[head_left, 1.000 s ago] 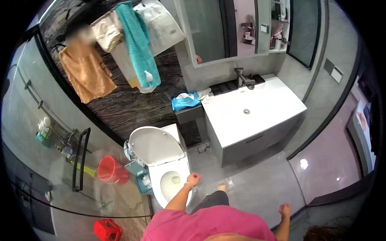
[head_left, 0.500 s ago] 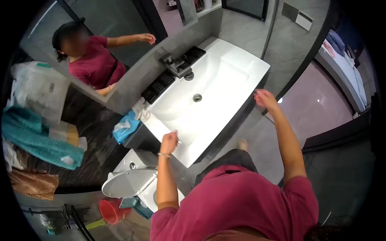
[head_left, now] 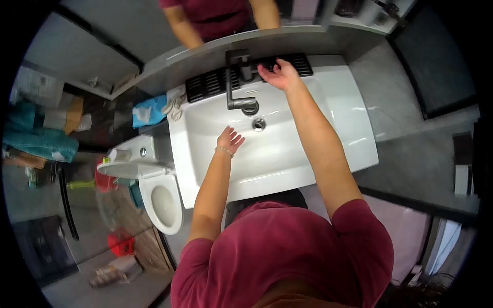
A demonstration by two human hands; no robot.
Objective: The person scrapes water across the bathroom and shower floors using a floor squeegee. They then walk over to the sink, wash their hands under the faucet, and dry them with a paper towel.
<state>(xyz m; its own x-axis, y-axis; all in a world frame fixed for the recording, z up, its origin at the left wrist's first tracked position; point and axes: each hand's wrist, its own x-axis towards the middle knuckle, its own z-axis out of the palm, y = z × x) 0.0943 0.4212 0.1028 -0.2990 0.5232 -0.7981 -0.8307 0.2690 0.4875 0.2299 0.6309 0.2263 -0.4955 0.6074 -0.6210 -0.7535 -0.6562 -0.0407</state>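
A white washbasin (head_left: 328, 177) spreads out below both hands. My left hand (head_left: 229, 139), with a bracelet at the wrist, is over the basin's left part, palm turned inward and fingers apart, holding nothing I can see. At the back edge, my right hand (head_left: 280, 76) is palm up beside the dark grey faucet (head_left: 229, 82), its fingers loosely curved and spread near the handle side. Whether they touch the handle is hard to make out. The faucet's spout points over the drain (head_left: 259, 124). I see no water running.
Black slotted trays (head_left: 203, 87) flank the faucet. A blue-and-white packet (head_left: 149, 111) and a whitish cloth (head_left: 174, 102) lie at the basin's left corner. Left of it stands a toilet (head_left: 177, 197) with its lid up. A mirror (head_left: 303, 15) runs behind.
My right hand has moved from the basin's right front side to the faucet. My left hand has moved farther over the basin and opened. The view has turned and come closer to the basin.
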